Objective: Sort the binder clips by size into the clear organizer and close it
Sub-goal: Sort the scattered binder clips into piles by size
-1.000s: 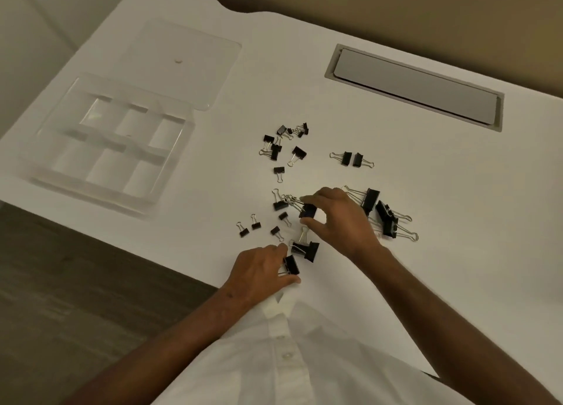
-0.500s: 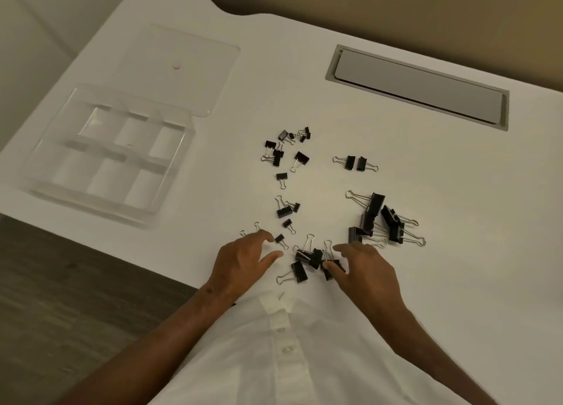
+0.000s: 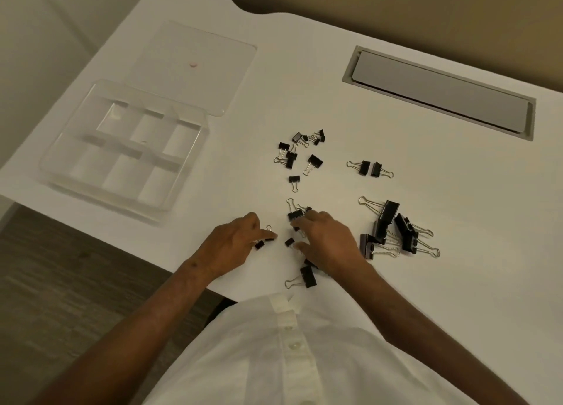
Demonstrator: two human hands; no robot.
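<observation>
While every compartment of the clear organizer (image 3: 122, 148) at the far left of the tabletop (image 3: 457, 282) looks unfilled, its lid (image 3: 195, 66) lies flat just behind it, touching or nearly touching the back rim; being clear on white, it could be overlooked or knocked when clips are carried across.

Moving right, the left hand (image 3: 231, 246) rests near the front edge with its fingers curled around one or two tiny clips (image 3: 261, 243), apparently pinching them. So small, they could slip out or spring sideways on the way to the organizer, which sits well apart from the hand. The edge is close too, so a flicked clip may drop to the floor.

Just beside it, the right hand (image 3: 326, 240) lies spread with straight fingers over a loose bunch; its fingertips touch a medium clip (image 3: 296, 215), and it grips nothing that I can see. Another medium clip (image 3: 307, 277) lies by its wrist, easy to sweep off with the forearm.

Farther back, a scatter of small clips (image 3: 300, 151) has wire handles crossing, so lifting one may drag a neighbour along. A pair of medium clips (image 3: 370, 168) lies apart, back to back.

At the right, the large clips (image 3: 393, 230) are piled and interlocked; pulled carelessly, they may come up tangled. Sizes close to one another could be misjudged and land in the wrong compartment.
</observation>
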